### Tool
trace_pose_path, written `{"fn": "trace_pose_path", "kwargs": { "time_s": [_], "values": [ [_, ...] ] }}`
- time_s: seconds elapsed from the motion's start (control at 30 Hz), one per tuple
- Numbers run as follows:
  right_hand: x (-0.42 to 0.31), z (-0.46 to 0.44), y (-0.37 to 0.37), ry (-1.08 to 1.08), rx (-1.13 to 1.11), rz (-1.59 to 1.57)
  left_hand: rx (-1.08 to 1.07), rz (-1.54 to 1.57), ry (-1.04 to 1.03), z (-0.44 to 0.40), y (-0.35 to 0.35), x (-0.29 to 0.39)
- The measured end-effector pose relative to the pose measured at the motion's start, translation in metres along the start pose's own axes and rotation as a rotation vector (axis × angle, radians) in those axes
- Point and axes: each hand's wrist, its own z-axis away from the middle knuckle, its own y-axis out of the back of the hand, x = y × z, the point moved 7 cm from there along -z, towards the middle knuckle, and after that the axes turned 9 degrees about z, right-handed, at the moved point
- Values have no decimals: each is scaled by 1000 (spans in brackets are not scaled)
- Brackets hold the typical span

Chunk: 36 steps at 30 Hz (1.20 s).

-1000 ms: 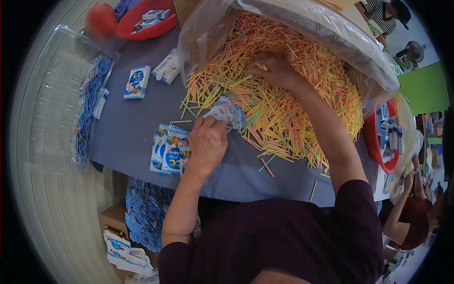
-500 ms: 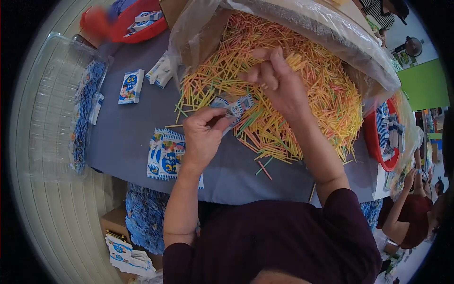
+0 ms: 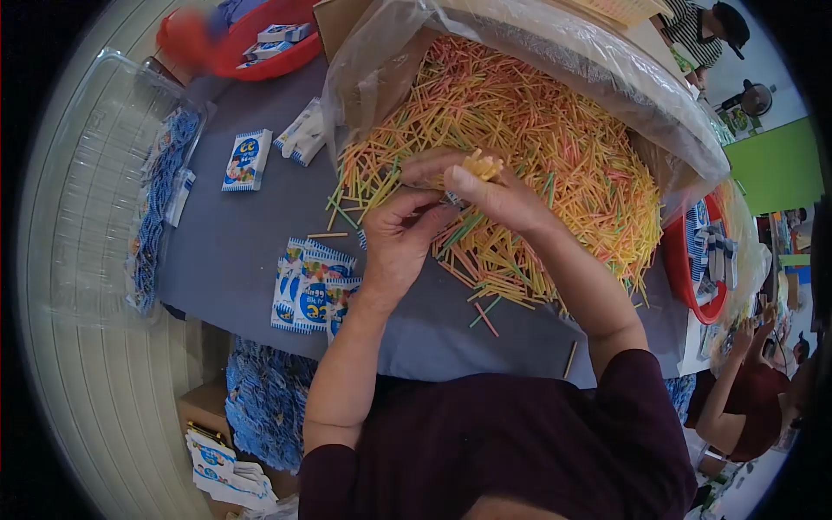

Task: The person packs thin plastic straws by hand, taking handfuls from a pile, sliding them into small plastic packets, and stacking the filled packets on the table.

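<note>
The right hand (image 3: 511,201) is curled around a bundle of pale yellow sticks (image 3: 482,165), close beside the left hand (image 3: 397,243), whose thumb and fingers pinch what seems to be a small packet (image 3: 451,199), mostly hidden by the hands. Around them, a heap of coloured sticks (image 3: 537,121) spills from a plastic-lined box (image 3: 381,74) at the worktop's (image 3: 225,260) far edge. Printed packets (image 3: 305,286) lie overlapping towards its near edge, left of the left forearm. A red bowl (image 3: 290,65) sits at the far left corner, a red basket (image 3: 679,270) by the right edge.

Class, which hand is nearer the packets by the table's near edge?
Left: the left hand is beyond and right of the packets; the right hand is farther, over sticks.
</note>
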Motion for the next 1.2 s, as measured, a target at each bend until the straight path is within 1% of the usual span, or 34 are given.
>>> {"fn": "trace_pose_path", "kwargs": {
  "time_s": [0.03, 0.07, 0.1, 0.13, 0.17, 0.23, 0.27, 0.3, 0.37, 0.4, 0.43, 0.47, 0.5, 0.53, 0.57, 0.6, 0.63, 0.67, 0.73, 0.77, 0.83, 0.87, 0.93, 0.97, 1.0, 1.03, 1.07, 1.1, 1.13, 1.17, 1.2],
  "values": [
    [-5, -2, 1, 5, -1, 4, -17, 88, 49, -2, -1, -2],
    [-12, -3, 9, -8, 93, -60, -36, 176, 96, -5, -4, -4],
    [-16, -5, 17, -20, 186, -125, -37, 178, 88, -8, -4, -3],
    [-22, -10, 24, 70, 191, -169, -13, 289, 136, -11, -5, -6],
    [-25, -13, 25, 76, 189, -163, 12, 400, 186, -13, -6, -9],
    [-29, -15, 31, 81, 304, -278, 7, 455, 196, -17, -9, -5],
    [-28, -14, 24, -2, 273, -179, 2, 509, 218, -17, -12, -4],
    [-20, -9, 12, -6, 216, -90, 0, 510, 221, -13, -12, -2],
    [-20, 7, -12, -24, 142, 37, -91, 226, 168, 3, -12, 6],
    [-18, 18, -25, -29, 129, -27, -131, 139, 118, 15, -9, 10],
    [-12, 27, -37, -31, 113, -92, -119, -2, 154, 32, 1, 11],
    [-15, 31, -45, 40, 79, -149, -107, -145, 192, 50, 15, 12],
    [-18, 30, -42, 41, 85, -152, -109, -244, 160, 67, 29, 20],
    [-31, 28, -36, 154, 39, 45, -113, -342, 126, 80, 44, 28],
    [-39, 26, -31, 262, -7, 242, -119, -346, 131, 89, 59, 36],
    [-28, 19, -9, 197, 9, 364, -108, -574, -23, 96, 71, 57],
    [-7, 6, 19, 45, -8, 655, -91, -800, -183, 103, 74, 74],
    [12, -6, 46, -109, -26, 945, -89, -803, -178, 107, 73, 78],
    [36, -21, 82, -451, -113, 1498, 26, -1478, 54, 107, 77, 73],
    [41, -28, 87, -452, -110, 1502, 26, -1475, 50, 103, 68, 76],
    [65, -35, 84, -559, -225, 1501, 106, -1684, -118, 96, 44, 92],
    [71, -40, 82, -560, -235, 1497, 104, -1685, -107, 88, 38, 87],
    [75, -55, 76, -473, -183, 1377, -87, -1394, -136, 63, 17, 73],
    [78, -62, 73, -474, -186, 1373, -173, -1413, -99, 51, 7, 57],
    [89, -65, 67, -595, -336, 1353, -263, -1430, -65, 43, -1, 38],
    [99, -60, 64, -713, -484, 1326, -270, -1430, -66, 40, -2, 19],
    [101, -54, 63, -716, -480, 1325, -299, -1503, -141, 39, -4, -1],
    [100, -50, 60, -664, -454, 1412, -323, -1575, -218, 35, -10, -5],
    [98, -46, 58, -610, -433, 1495, -322, -1577, -215, 36, -9, -6],
    [98, -40, 64, -604, -438, 1490, -334, -1516, -237, 38, -9, -5],
    [84, -34, 77, -610, -270, 1208, -343, -1456, -257, 40, -10, -2]
  ]
}}
